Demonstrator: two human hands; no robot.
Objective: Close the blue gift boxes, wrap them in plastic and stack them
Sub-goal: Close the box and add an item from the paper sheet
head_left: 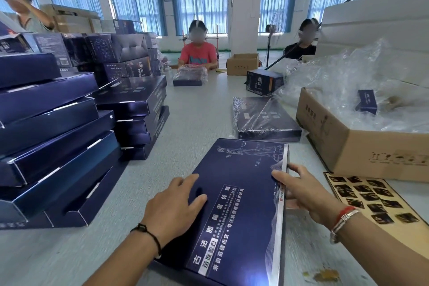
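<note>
A flat blue gift box (241, 181) with white lettering lies lid-down-shut on the table right in front of me. My left hand (171, 206) rests flat on its lid near the left edge, fingers spread. My right hand (301, 188) is at the box's right side, thumb on top of the lid and fingers down along the side wall. Beyond it lies a blue box wrapped in clear plastic (264, 118). Stacks of unwrapped blue boxes (53, 137) rise on the left.
A cardboard carton (348, 144) full of clear plastic bags (362, 86) stands at the right. A brown sheet with dark stickers (371, 197) lies near my right wrist. Two people sit at the far end, one holding a wrapped box (189, 76). Another person stands far left.
</note>
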